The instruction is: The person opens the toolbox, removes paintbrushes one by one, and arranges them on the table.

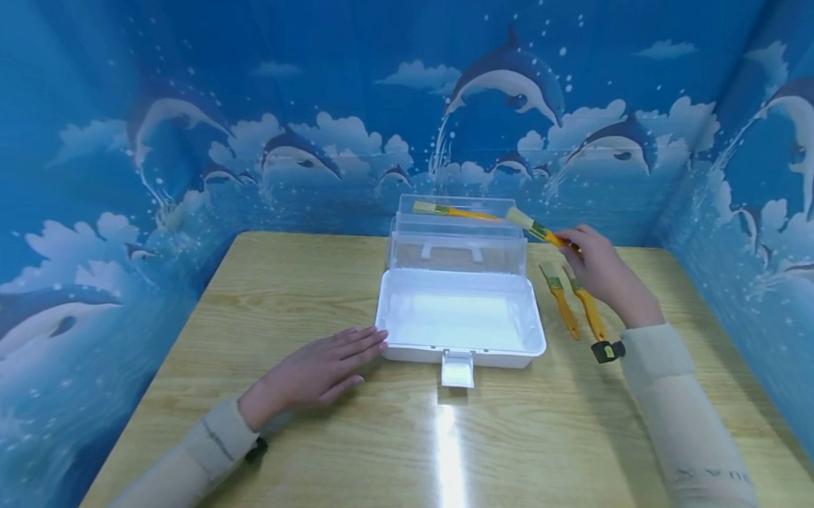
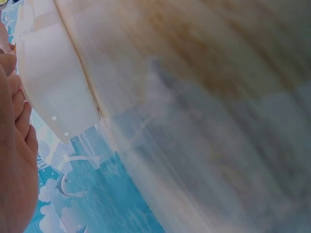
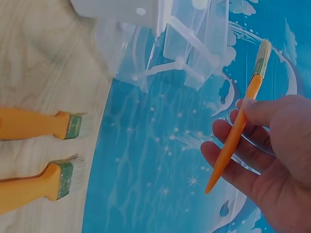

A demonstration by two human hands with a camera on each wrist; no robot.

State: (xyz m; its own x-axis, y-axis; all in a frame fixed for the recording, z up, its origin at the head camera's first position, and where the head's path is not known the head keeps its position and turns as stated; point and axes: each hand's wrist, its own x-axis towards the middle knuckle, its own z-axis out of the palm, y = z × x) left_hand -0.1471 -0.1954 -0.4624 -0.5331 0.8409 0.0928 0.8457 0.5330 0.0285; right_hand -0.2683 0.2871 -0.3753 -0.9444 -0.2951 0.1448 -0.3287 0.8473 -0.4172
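Observation:
My right hand [image 1: 604, 274] pinches a paintbrush [image 1: 539, 231] by its orange handle, raised beside the upper trays of a white plastic box. In the right wrist view, thumb and fingertips hold this paintbrush [image 3: 236, 130] with its pale bristles up. The box [image 1: 416, 354] stands open, its inside bare and its front latch [image 1: 458, 370] hanging down. Fairly straight fingers of my left hand [image 1: 320, 368] touch the box's front left corner. Another paintbrush [image 1: 450, 210] lies across the topmost clear tray [image 1: 415, 222] at the back.
Two more orange-handled paintbrushes, a narrower one [image 1: 560, 298] and a wider one [image 1: 590, 307], lie on the wooden table [image 1: 296, 287] right of the box. A blue dolphin-print curtain [image 1: 333, 69] encloses the back and sides. A clear folding tray [image 1: 458, 252] stands behind the box's base.

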